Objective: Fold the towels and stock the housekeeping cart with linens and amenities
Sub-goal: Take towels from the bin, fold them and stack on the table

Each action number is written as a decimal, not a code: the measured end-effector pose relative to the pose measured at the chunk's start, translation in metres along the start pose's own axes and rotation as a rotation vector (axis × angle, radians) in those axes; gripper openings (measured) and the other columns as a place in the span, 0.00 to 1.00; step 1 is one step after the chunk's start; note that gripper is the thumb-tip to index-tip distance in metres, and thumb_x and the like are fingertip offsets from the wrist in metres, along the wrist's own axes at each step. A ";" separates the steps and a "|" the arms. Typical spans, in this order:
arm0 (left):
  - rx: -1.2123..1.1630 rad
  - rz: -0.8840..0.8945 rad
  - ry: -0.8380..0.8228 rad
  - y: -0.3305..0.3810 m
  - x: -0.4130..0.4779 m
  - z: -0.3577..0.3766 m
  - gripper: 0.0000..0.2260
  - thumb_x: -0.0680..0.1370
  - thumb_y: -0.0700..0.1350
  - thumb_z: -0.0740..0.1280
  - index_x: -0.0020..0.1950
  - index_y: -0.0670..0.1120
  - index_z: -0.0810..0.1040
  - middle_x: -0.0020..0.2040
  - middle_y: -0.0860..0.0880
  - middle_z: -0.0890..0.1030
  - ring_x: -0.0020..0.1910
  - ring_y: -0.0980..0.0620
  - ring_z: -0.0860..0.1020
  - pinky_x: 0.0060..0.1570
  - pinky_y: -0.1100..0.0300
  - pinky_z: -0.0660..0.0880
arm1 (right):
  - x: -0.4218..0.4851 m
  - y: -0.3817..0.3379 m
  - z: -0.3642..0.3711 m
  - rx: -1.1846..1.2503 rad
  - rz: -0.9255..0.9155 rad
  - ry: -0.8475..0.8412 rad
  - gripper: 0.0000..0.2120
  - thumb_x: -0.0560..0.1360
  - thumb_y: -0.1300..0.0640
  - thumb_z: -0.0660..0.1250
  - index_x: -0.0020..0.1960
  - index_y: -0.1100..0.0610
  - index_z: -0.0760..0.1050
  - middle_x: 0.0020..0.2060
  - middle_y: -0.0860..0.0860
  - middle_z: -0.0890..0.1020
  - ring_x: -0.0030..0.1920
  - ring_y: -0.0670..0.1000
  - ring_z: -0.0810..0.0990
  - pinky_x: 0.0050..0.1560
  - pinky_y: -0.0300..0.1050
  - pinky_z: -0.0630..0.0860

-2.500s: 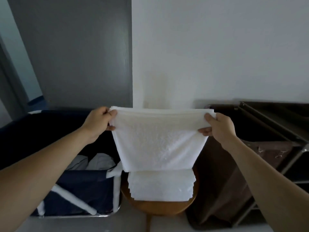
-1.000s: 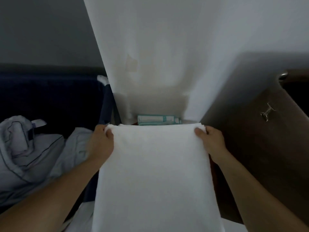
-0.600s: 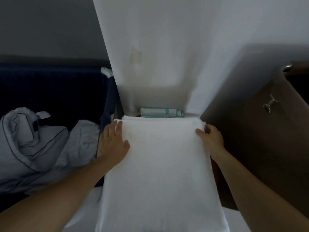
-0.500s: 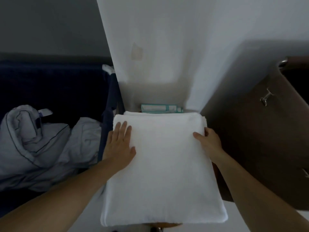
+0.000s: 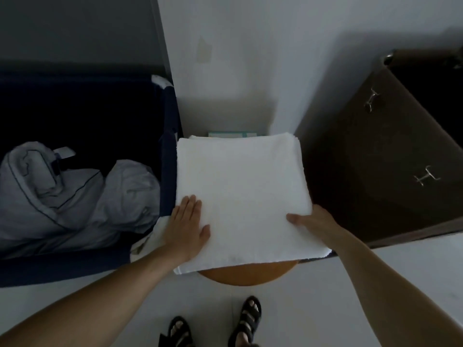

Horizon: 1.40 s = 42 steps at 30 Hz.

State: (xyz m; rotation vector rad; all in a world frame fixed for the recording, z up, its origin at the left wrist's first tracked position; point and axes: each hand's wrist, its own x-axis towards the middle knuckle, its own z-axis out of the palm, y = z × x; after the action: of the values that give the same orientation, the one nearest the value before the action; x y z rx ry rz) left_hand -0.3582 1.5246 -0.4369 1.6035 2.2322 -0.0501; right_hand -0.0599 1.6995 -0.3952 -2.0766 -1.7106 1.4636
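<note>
Folded white towel (image 5: 243,186) is lying flat on a round wooden stool (image 5: 250,272), directly between the two hands, with its near edge hanging just over the stool's rim. More white layers are showing beneath it at its far edge and near-left corner.

The left hand (image 5: 186,227) is resting flat on the towel's near-left corner, fingers straight and together, palm down. The right hand (image 5: 314,222) is pinching the towel's near-right edge: the thumb is lying on top, while the fingers are tucked under the cloth and hidden.

Just outside the left hand, a navy fabric hamper (image 5: 167,156) is standing against the stool, and crumpled pale grey linen (image 5: 75,196) is sitting inside it. Beyond both hands, past the towel's far edge, a teal box (image 5: 231,134) is peeking out at the foot of the white wall (image 5: 250,58). Outside the right hand, a brown fabric bag (image 5: 375,156) is hanging with two metal clips (image 5: 370,98) on its side. Below the forearms, two feet in dark sandals (image 5: 248,319) are standing on the pale floor (image 5: 325,296).
</note>
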 end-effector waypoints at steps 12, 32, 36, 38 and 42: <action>-0.479 -0.270 0.197 0.032 0.005 -0.014 0.31 0.83 0.54 0.57 0.80 0.42 0.50 0.80 0.44 0.53 0.78 0.46 0.53 0.77 0.50 0.52 | 0.005 -0.034 -0.058 0.219 -0.242 0.040 0.13 0.74 0.49 0.73 0.53 0.52 0.73 0.50 0.49 0.80 0.45 0.48 0.79 0.38 0.44 0.73; -1.123 -1.023 0.069 0.045 -0.039 0.011 0.41 0.72 0.64 0.69 0.77 0.47 0.57 0.69 0.42 0.69 0.59 0.36 0.75 0.31 0.52 0.78 | 0.024 -0.015 -0.053 0.269 -0.013 -0.249 0.19 0.69 0.52 0.77 0.54 0.60 0.78 0.50 0.56 0.84 0.50 0.58 0.82 0.45 0.51 0.77; -1.244 -1.025 0.089 0.051 -0.043 0.015 0.38 0.72 0.60 0.73 0.72 0.41 0.63 0.65 0.41 0.74 0.57 0.39 0.76 0.40 0.50 0.80 | 0.021 -0.016 -0.051 0.284 -0.003 -0.220 0.13 0.71 0.54 0.77 0.49 0.59 0.78 0.48 0.56 0.83 0.46 0.56 0.82 0.38 0.47 0.74; -1.130 -0.963 0.151 0.052 -0.044 0.014 0.39 0.71 0.58 0.74 0.73 0.40 0.64 0.65 0.41 0.74 0.58 0.40 0.76 0.48 0.51 0.79 | 0.020 -0.016 -0.051 0.285 -0.002 -0.215 0.13 0.71 0.55 0.76 0.49 0.59 0.77 0.48 0.56 0.83 0.46 0.56 0.81 0.38 0.47 0.74; -0.930 -0.833 0.284 0.052 -0.045 0.003 0.33 0.71 0.55 0.75 0.68 0.40 0.69 0.62 0.42 0.75 0.49 0.48 0.74 0.40 0.61 0.71 | 0.016 -0.018 -0.053 0.266 -0.019 -0.202 0.15 0.71 0.54 0.76 0.52 0.60 0.77 0.47 0.55 0.83 0.47 0.56 0.81 0.39 0.47 0.74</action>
State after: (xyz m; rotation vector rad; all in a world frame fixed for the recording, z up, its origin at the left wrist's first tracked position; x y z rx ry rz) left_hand -0.2970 1.5007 -0.4147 0.1789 2.3844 0.8826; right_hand -0.0376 1.7444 -0.3664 -1.8271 -1.4908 1.8354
